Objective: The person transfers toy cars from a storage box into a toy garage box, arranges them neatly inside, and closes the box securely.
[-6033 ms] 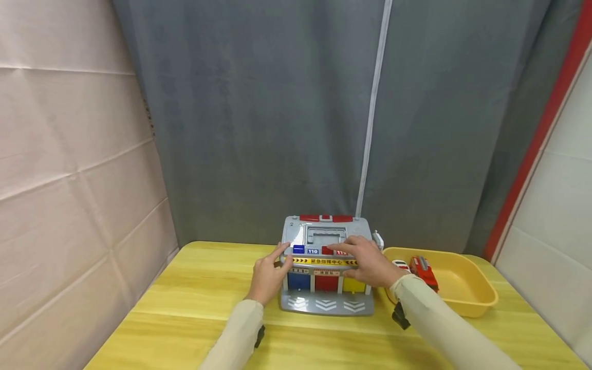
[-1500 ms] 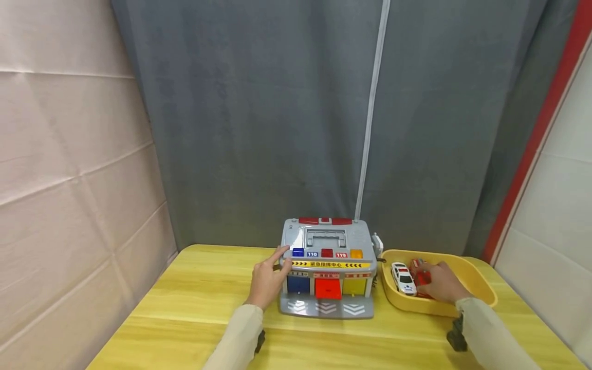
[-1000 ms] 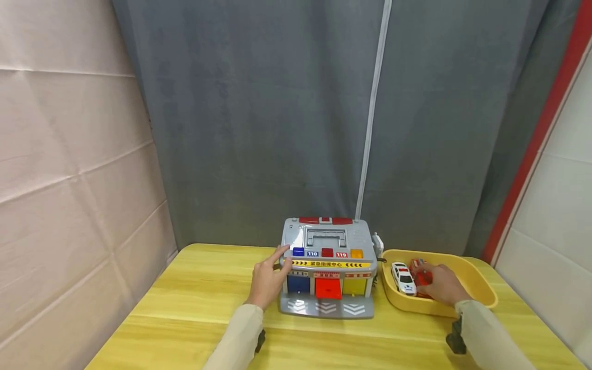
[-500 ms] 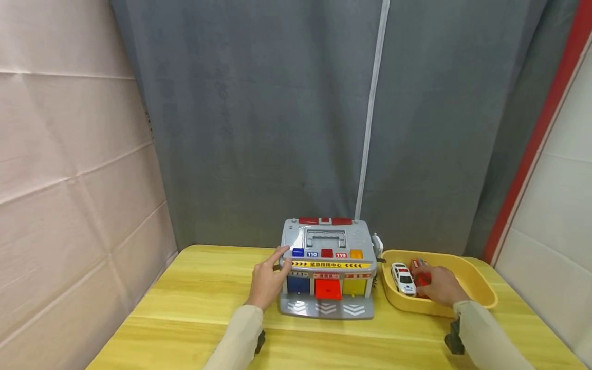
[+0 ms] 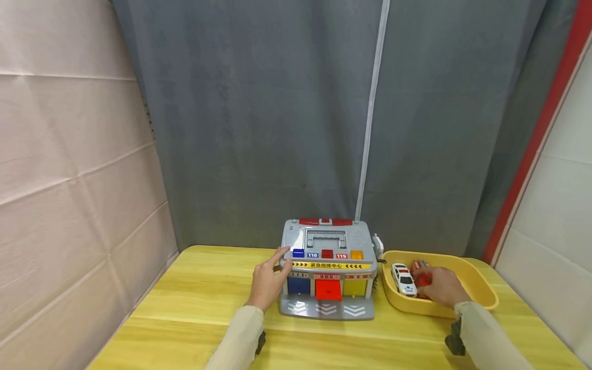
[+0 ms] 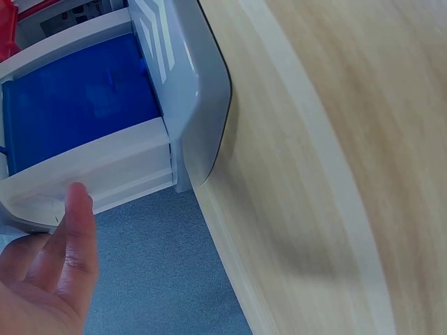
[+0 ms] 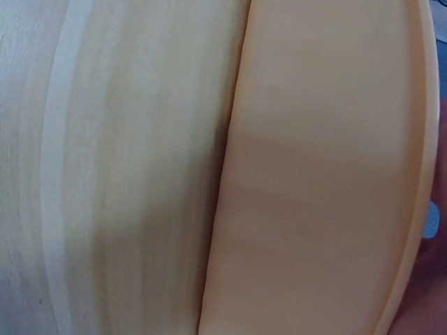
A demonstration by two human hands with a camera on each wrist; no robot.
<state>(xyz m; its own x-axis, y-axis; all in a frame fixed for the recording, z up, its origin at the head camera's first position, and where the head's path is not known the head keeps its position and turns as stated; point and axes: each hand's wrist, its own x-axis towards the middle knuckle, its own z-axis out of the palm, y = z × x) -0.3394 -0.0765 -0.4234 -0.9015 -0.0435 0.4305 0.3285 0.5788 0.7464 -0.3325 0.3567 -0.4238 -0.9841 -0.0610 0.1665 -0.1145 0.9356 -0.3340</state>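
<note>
A grey toy garage (image 5: pixel 363 236) stands on the table, with blue, red and yellow doors along its front. Its red door (image 5: pixel 329 291) is swung outward; the blue door (image 6: pixel 84 98) is closed. My left hand (image 5: pixel 267 282) rests against the garage's left side, fingers straight, as the left wrist view also shows. To the right, my right hand (image 5: pixel 444 286) reaches into a yellow tray (image 5: pixel 483 290) and grips a red toy fire truck (image 5: pixel 423 280), partly hidden by the fingers. A white toy police car (image 5: pixel 404 280) lies beside the truck.
The wooden table (image 5: pixel 199 288) extends left and in front of the garage. A grey curtain (image 5: pixel 259 128) hangs behind it. In the right wrist view the tray's outer wall (image 7: pixel 314 174) fills the middle and hides the hand's fingers.
Since six seconds ago my right hand has gone from the garage's top into the tray, onto the fire truck. The red door has opened. Over the last second almost nothing moves.
</note>
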